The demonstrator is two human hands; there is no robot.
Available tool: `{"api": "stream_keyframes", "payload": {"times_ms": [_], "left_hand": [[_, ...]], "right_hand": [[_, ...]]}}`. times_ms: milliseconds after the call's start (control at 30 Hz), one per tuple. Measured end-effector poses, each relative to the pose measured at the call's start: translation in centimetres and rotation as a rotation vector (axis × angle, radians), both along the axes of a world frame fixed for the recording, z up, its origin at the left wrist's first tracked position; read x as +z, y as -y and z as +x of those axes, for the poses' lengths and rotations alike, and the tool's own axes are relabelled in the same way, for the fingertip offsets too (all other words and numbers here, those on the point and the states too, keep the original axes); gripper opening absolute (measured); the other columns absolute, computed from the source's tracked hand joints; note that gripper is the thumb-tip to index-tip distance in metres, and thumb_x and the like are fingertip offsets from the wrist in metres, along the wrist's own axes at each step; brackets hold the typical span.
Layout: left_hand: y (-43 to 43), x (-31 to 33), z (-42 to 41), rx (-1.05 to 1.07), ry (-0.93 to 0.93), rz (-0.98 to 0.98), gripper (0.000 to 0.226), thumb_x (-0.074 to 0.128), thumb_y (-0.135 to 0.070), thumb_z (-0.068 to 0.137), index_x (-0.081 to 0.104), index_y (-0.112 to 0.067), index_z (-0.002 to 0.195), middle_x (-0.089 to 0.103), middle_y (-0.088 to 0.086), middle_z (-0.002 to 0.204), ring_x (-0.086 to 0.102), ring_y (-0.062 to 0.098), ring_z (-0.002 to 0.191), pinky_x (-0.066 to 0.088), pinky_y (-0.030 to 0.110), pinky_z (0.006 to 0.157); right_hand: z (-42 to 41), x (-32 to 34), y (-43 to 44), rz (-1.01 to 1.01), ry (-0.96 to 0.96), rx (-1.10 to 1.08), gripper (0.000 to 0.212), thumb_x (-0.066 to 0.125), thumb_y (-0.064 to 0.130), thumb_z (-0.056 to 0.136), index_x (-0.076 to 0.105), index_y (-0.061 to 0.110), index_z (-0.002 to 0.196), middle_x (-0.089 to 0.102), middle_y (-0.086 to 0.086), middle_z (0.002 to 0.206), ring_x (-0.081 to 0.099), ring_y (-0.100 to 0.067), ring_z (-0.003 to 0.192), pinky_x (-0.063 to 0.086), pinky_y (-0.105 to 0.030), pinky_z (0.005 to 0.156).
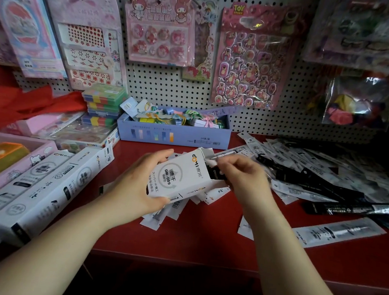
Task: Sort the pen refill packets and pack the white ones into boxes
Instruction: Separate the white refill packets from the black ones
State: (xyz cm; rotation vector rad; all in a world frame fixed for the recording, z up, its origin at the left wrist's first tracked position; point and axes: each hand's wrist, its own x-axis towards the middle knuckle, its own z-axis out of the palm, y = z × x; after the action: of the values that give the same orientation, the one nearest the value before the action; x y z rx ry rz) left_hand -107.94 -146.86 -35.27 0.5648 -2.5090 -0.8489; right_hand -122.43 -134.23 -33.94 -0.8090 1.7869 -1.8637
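Right hand [238, 172] pinches a packet [216, 172] at the mouth of the white box [177, 174]; left hand [138, 184] wraps the box, tilted. Feed it straight, flaps clear. Loose packets [316, 172] heaped to the right on red counter [204, 240].

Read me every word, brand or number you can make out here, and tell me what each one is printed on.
"DM-009": white box held in the left hand.
"DOMI": same box, near its open end.
"TOY STORY": pink sticker sheet on the pegboard.
"24本/盒": blue box, front.
Loose packets, and the packet the right hand pinches: print too small to read.
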Motion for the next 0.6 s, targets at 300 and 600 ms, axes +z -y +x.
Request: {"api": "stream_keyframes", "payload": {"times_ms": [300, 600], "left_hand": [[2.2, 0.0, 1.4, 0.237, -0.019, 0.035, 0.075, 0.074, -0.013, 0.07, 0.035, -0.026, 0.133, 0.041, -0.015, 0.118, 0.04, 0.005, 0.108, 0.03, 0.024, 0.086], [5.9, -1.8, 2.3, 0.612, 0.178, -0.033, 0.074, 0.072, -0.025, 0.073, 0.032, -0.018, 0.135, 0.049, 0.01, 0.134, 0.05, 0.033, 0.116, 0.043, 0.041, 0.088]], "right_hand": [[-0.7, -1.0, 0.1, 0.114, -0.067, -0.111, 0.016, 0.049, 0.02, 0.092, 0.063, 0.019, 0.084, 0.062, 0.01, 0.078, 0.053, 0.003, 0.062, 0.043, -0.012, 0.058], [1.8, -4.2, 1.4, 0.785, -0.878, 0.324, 0.048, 0.044, 0.038, 0.092, 0.033, 0.031, 0.138, 0.019, 0.006, 0.154, 0.008, -0.02, 0.142, 0.007, -0.04, 0.115]]}}
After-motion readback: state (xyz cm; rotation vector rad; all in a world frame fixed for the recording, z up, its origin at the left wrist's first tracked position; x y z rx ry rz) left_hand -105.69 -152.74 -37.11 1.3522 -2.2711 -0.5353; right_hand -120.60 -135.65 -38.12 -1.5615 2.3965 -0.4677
